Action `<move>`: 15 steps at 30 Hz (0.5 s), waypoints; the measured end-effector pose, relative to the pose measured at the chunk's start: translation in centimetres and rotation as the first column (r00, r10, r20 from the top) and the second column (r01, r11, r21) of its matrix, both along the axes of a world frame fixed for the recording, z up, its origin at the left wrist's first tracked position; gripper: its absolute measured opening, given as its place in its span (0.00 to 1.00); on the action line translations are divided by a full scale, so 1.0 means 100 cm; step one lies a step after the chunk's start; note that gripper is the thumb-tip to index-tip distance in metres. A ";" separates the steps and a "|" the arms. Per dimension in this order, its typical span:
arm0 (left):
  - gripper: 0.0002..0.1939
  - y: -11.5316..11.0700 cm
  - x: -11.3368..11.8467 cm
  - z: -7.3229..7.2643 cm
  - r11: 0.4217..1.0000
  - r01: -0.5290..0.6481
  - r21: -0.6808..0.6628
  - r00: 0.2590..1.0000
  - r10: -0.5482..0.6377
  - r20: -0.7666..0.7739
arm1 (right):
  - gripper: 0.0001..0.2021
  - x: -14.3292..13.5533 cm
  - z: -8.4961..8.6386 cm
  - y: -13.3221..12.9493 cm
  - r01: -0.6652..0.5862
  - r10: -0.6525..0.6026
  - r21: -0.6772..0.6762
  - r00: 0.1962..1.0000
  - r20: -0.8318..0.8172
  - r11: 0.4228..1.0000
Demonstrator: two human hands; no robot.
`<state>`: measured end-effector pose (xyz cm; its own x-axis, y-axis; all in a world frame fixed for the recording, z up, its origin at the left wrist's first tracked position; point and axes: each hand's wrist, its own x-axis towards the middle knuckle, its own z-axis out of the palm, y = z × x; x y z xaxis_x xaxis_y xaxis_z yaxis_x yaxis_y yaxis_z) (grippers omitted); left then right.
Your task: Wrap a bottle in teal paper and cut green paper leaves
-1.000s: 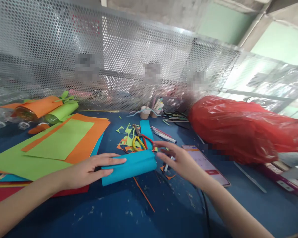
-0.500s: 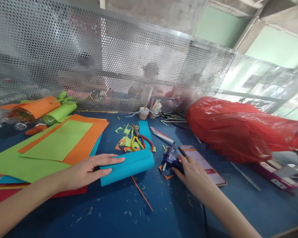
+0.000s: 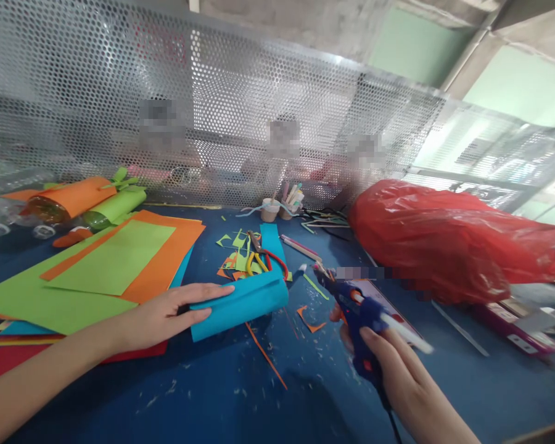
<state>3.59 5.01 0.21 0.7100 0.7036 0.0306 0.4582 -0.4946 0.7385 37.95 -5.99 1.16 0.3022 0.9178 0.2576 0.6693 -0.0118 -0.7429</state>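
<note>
Beside stacked green and orange paper sheets, my left hand clasps the left end of a rolled blue paper tube on the blue tabletop, while, well apart, my right hand wraps around a dark blue plastic glue gun left of a bulging red plastic bag.

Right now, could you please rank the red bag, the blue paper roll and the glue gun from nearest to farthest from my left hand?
1. Blue paper roll: touching the left hand.
2. Glue gun: off to the right, held in the right hand.
3. Red bag: further right and farther back.
</note>
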 end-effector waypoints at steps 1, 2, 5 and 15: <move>0.21 -0.001 0.000 0.000 1.000 -0.002 -0.001 1.000 0.002 -0.001 | 0.21 -0.004 0.002 -0.002 -0.016 0.014 -0.011 0.994 -0.111 1.000; 0.22 -0.001 0.000 0.001 1.000 -0.009 -0.003 1.000 0.009 -0.005 | 0.21 -0.007 0.005 -0.003 -0.048 0.043 -0.019 0.975 -0.216 0.999; 0.24 -0.003 -0.001 0.003 1.000 -0.030 -0.010 0.999 0.030 -0.022 | 0.19 -0.014 0.013 0.005 -0.154 0.149 0.029 0.874 -0.462 0.988; 0.27 -0.003 -0.002 0.005 0.999 -0.021 -0.040 1.000 0.021 -0.008 | 0.21 -0.048 0.017 -0.011 -0.201 0.145 -0.104 0.907 -0.396 0.974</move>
<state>3.44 4.68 0.67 0.6953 0.7187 -0.0033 0.4742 -0.4552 0.7536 33.17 -7.10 2.88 0.1846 0.9826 0.0202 0.3338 -0.0434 -0.9417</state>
